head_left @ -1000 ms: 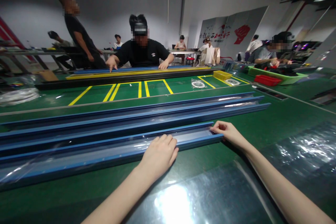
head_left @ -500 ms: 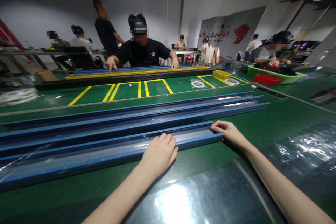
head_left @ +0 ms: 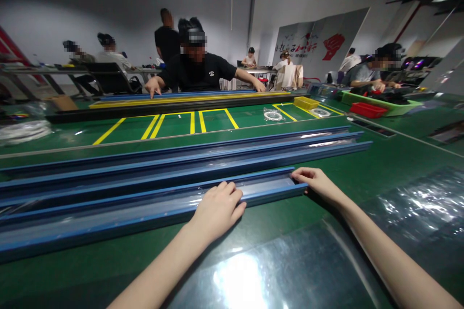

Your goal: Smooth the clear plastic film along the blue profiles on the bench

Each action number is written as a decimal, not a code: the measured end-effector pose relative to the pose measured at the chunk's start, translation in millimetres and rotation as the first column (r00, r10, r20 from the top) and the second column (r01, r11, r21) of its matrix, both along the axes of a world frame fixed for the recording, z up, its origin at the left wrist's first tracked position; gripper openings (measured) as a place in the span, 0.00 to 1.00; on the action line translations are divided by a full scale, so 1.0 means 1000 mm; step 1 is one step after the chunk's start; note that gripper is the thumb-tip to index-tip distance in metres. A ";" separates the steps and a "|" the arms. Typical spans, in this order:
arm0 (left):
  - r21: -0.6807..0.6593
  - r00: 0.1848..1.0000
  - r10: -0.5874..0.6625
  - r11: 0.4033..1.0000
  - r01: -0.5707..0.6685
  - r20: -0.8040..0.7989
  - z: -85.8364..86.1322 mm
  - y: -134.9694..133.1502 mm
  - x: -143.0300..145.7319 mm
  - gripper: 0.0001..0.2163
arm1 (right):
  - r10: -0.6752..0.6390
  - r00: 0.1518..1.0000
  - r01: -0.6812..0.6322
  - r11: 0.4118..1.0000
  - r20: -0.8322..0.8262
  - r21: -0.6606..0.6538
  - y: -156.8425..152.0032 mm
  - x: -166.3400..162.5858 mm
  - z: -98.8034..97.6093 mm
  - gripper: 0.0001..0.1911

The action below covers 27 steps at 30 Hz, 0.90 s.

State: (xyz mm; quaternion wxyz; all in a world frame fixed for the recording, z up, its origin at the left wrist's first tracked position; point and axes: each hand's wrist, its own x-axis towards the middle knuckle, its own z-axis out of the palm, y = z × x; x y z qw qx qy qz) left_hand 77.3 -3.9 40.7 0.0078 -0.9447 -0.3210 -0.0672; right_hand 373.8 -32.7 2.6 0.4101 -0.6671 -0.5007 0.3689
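Note:
A long blue channel (head_left: pixel 119 218) with raised side walls lies nearest me, and a clear plastic strip (head_left: pixel 259 186) shows on its floor. Over its near wall lies my left hand (head_left: pixel 220 205), fingers curled inside and thumb on the outer side. My right hand (head_left: pixel 314 181) is closed at the channel's right end, its fingertips bent in at the opening. Whether the right fingers also pinch the clear strip, I cannot tell. Just behind, more blue channels (head_left: pixel 232 160) lie roughly parallel.
Clear plastic sheets (head_left: pixel 290 260) cover the table in front of me and to the right. Across the table a co-worker (head_left: pixel 203 70) has both hands at yellow, blue and black profiles (head_left: pixel 188 102). A yellow tray (head_left: pixel 305 103), red tray (head_left: pixel 369 110) and green tray (head_left: pixel 391 106) stand far right.
My left hand and forearm have shifted very slightly; the right hand stays in place. The co-worker's hand has slid right along the profiles. A standing person behind has moved right.

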 end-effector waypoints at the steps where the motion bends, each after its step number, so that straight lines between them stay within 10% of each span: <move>1: -0.006 1.000 0.000 1.000 0.000 0.000 0.000 0.000 0.000 0.11 | 0.006 1.000 -0.006 1.000 0.008 0.001 0.000 0.001 -0.001 0.14; 27: 0.063 0.996 0.085 0.995 -0.084 -0.008 -0.004 -0.001 0.007 0.12 | -0.085 0.991 0.079 0.995 0.103 0.056 0.006 -0.004 -0.006 0.17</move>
